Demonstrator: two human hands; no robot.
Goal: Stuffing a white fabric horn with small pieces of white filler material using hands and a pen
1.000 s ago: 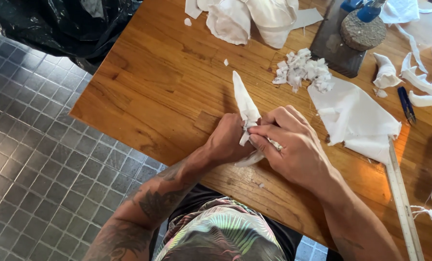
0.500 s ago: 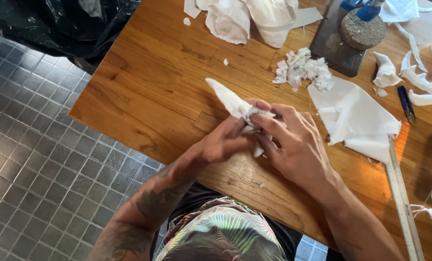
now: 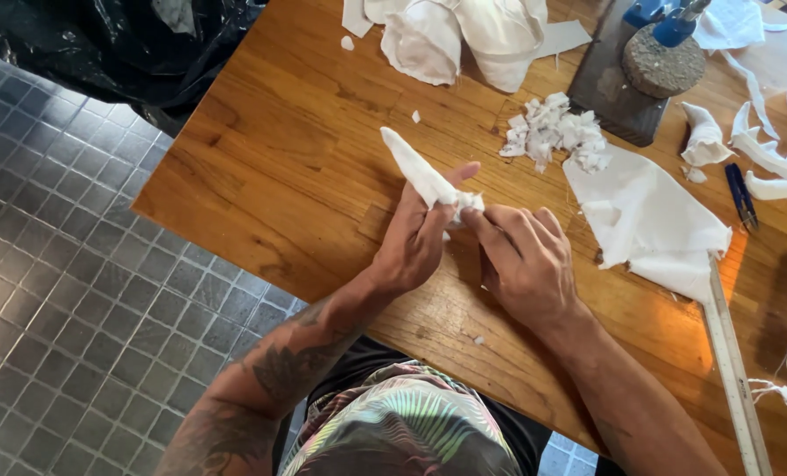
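Gripping: left hand (image 3: 420, 236) clamped on white cloth cone (image 3: 418, 173)
Pinching: right hand (image 3: 524, 262) fingers closed on cone's frayed end
Place: near table (image 3: 270, 176) front edge

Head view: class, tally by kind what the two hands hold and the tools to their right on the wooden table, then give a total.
White cloth cone, gripped by left hand and right hand: 1
Blue pens: 1
Long rulers: 1
Cork-topped blocks: 1
Total: 4
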